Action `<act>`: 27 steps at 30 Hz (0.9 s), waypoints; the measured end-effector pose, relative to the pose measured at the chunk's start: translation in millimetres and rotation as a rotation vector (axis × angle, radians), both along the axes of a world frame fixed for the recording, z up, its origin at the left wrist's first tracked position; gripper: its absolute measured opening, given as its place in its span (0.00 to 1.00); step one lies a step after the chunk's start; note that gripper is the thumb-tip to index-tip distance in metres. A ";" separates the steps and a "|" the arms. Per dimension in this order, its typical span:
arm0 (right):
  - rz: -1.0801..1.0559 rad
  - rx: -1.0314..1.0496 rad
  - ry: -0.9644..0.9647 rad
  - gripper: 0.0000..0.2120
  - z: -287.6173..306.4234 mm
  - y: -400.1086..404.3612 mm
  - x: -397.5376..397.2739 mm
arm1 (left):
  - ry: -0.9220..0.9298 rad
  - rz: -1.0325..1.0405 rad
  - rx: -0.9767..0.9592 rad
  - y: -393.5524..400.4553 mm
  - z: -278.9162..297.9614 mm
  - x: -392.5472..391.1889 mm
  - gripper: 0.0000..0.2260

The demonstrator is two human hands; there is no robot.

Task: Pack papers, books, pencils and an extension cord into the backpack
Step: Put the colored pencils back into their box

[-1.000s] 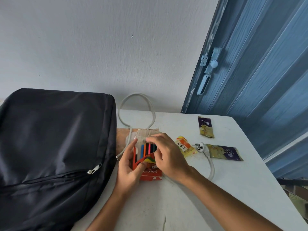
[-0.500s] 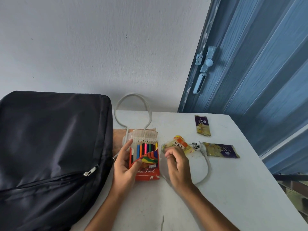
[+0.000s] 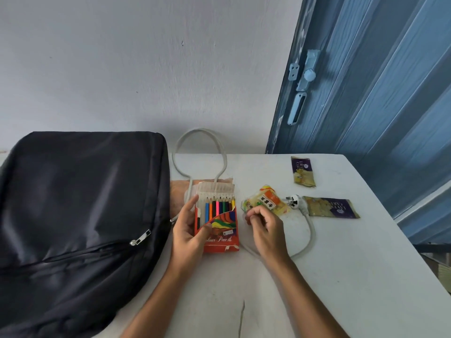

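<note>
Right hand has come off the orange cardboard colour-pencil box since a second ago, fingers curled, holding nothing visible; left hand grips the box beside the zipped black fabric backpack. Risk: open flap, pencils spill if tilted.

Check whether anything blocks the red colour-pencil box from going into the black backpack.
The black backpack lies beside the red colour-pencil box, which the left hand holds, but its visible zipper looks closed; no opening shows.
</note>
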State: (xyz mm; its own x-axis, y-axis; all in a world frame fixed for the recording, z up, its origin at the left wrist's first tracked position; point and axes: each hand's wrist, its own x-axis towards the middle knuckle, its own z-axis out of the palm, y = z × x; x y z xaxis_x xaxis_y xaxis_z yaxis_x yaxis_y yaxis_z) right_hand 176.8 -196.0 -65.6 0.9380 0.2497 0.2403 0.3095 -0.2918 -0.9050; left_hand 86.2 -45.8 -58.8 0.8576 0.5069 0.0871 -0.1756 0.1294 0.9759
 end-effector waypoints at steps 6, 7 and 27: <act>0.024 -0.057 -0.075 0.08 -5.3 -0.4 2.3 | 0.007 0.036 -0.028 -3.6 5.2 -1.7 0.31; 0.029 -0.069 -0.108 0.07 -6.7 0.2 3.1 | 0.008 0.040 -0.046 -4.9 6.3 -1.5 0.32; 0.256 0.247 0.195 0.21 45.9 14.3 -11.6 | 0.328 -0.078 -0.078 -3.1 58.2 -48.4 0.21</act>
State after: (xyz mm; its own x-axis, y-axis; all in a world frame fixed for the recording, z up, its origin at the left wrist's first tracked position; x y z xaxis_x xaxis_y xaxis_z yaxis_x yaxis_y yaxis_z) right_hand 165.2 -181.7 -19.7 0.8870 0.4382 0.1456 0.1590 0.0063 -0.9873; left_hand 37.8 -48.9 -0.7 0.8698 0.4331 -0.2363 0.1592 0.2070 0.9653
